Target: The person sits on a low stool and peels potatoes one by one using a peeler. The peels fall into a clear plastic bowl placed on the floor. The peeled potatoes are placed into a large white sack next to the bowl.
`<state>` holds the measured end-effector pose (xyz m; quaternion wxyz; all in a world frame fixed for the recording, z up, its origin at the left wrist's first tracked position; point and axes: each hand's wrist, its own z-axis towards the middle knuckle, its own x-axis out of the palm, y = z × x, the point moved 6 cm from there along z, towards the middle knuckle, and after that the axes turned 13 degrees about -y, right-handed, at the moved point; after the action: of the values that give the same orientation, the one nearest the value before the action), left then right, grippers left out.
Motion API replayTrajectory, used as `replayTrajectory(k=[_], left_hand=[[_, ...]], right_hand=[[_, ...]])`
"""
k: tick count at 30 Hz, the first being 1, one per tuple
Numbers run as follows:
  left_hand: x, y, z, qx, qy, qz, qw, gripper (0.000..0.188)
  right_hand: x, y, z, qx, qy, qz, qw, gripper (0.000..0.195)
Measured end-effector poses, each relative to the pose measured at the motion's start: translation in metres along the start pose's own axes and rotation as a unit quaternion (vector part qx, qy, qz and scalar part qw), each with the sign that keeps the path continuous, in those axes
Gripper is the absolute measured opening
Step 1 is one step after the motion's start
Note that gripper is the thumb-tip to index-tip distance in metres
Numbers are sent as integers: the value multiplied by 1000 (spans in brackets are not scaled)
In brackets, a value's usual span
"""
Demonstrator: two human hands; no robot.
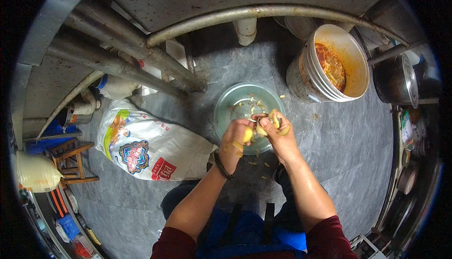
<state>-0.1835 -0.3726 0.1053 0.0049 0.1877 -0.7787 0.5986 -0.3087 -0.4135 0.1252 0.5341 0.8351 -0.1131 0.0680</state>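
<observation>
Both hands meet above a translucent greenish plastic basin [223, 98] on the floor. My left hand [231, 138] is closed around a pale yellow peeled piece [248, 134], probably a potato, mostly covered by the fingers. My right hand [282, 135] grips a small tool, seemingly a peeler, largely hidden by fingers and curled yellow peelings [274, 117]. More peelings [237, 147] cling to my left wrist, above a dark bracelet [223, 169]. Inside the basin lie scattered peel strips [252, 110]. A few scraps [266, 164] are on the floor near my feet.
A white woven sack [169, 140] with printing lies left of the basin. At the upper right stands a bucket [319, 68] with red, oily contents. Metal pipes [169, 71] and a curved rail [261, 11] cross ahead. A wooden stool [72, 158] is at far left, a dark pot [392, 78] at right.
</observation>
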Motion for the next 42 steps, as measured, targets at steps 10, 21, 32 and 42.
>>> replayTrajectory(k=[10,21,32,42], left_hand=[[-14,5,7,6,-95,-111,989,42],[-15,3,-3,-17,-107,-19,994,30],[-13,3,2,-32,-71,-91,993,26],[-16,-17,2,151,-69,134,977,18]], right_hand=[[9,-16,-9,-29,47,-156,986,12],[11,-12,-14,-94,73,-230,966,12],[2,-18,-2,-18,79,-78,994,8],[2,-13,-4,39,58,-30,997,11]])
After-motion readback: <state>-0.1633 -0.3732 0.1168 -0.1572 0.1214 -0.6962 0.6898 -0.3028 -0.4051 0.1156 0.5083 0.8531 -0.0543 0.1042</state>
